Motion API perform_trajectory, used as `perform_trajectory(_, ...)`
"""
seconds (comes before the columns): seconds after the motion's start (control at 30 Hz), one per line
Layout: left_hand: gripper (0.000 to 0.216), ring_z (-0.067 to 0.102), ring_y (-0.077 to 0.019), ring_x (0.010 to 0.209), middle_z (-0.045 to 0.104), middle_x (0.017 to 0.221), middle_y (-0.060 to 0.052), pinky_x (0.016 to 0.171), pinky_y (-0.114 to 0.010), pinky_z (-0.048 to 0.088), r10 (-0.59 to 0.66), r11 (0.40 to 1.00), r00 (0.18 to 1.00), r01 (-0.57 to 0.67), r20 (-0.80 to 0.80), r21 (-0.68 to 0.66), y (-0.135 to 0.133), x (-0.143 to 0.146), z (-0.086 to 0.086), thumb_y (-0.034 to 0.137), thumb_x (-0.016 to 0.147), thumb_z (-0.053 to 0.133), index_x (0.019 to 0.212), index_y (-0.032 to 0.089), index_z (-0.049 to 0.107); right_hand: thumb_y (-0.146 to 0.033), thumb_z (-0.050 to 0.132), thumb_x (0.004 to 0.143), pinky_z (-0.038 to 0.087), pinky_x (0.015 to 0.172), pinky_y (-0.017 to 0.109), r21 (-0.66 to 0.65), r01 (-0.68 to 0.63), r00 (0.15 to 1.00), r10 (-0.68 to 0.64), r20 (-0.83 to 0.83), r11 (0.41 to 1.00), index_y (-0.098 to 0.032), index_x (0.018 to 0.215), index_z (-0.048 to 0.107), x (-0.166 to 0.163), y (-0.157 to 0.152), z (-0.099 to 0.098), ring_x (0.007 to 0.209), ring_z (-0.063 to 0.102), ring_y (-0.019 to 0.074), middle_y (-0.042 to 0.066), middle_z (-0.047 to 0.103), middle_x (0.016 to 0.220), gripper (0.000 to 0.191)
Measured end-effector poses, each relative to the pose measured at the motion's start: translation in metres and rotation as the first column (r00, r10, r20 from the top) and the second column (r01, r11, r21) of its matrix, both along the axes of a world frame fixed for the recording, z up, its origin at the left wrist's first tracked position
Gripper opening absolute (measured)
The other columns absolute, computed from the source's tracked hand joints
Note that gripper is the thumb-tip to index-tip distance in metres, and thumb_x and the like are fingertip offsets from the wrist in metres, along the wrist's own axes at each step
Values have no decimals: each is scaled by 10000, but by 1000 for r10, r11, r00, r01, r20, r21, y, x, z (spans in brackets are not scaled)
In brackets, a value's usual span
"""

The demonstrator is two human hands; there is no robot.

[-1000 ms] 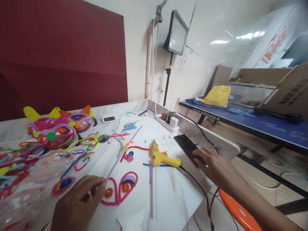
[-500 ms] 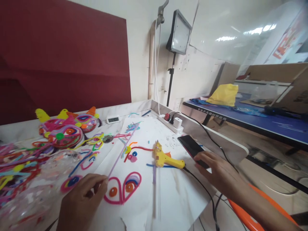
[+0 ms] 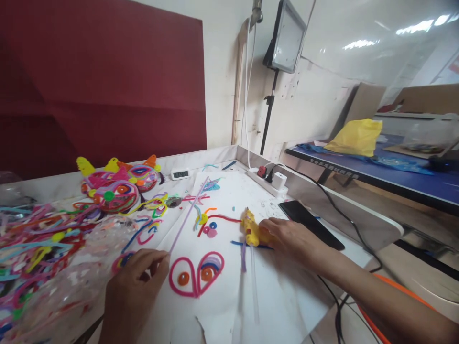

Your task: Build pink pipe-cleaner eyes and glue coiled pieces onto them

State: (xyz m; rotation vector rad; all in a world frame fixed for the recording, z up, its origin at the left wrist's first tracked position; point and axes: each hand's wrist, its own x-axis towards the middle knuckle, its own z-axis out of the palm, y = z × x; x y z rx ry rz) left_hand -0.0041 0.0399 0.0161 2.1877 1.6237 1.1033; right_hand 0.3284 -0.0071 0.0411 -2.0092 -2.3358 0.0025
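My left hand (image 3: 139, 282) pinches one end of a light purple pipe cleaner (image 3: 188, 215), which slants away over white paper. Just right of that hand lie two pink pipe-cleaner loops (image 3: 196, 290), each with an orange eye piece (image 3: 183, 278) inside; the right loop also has purple and blue strands. My right hand (image 3: 285, 234) is closed over the handle of a yellow hot glue gun (image 3: 250, 227), hiding most of that handle. The gun lies on the paper, with a clear glue stick (image 3: 255, 286) stretching behind it. Beside my right wrist is a black phone (image 3: 310, 223).
Finished pipe-cleaner masks (image 3: 116, 193) and a heap of coloured pipe cleaners (image 3: 43, 248) with plastic bags (image 3: 68, 291) fill the left. A small digital clock (image 3: 180, 174) stands at the back. A power strip (image 3: 268, 183) and black cables (image 3: 333, 210) run along the right edge.
My right hand has moved left from the phone onto the glue gun's handle. My left hand keeps the purple pipe cleaner. The whole view has shifted, putting things farther right.
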Motion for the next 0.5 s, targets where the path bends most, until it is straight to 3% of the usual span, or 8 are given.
perform_trajectory(0.23,136,580,-93,522,679,678,30,481,-174,451,-36,993,996,26,86,116,-8,11,3,283,726,570,657,224,672,-101,493,826,392,578,255,59,-19,1000,20,-4,998,-200,1007,584,11,5,-2,742,644,190,67,677,869,225)
perform_trajectory(0.4,171,552,-98,527,630,625,12,491,-190,428,-38,993,997,30,66,115,-11,16,2,215,748,520,650,202,659,-150,422,823,470,693,405,206,-58,998,65,-27,977,-187,901,633,24,12,-18,793,633,277,136,668,914,227)
perform_trajectory(0.5,178,531,-96,525,604,616,11,503,-200,415,-26,995,998,21,51,95,-12,17,1,188,754,514,641,195,652,-243,422,852,499,713,453,311,-120,986,151,-76,943,-219,918,645,10,-2,-14,845,631,303,139,651,1017,234)
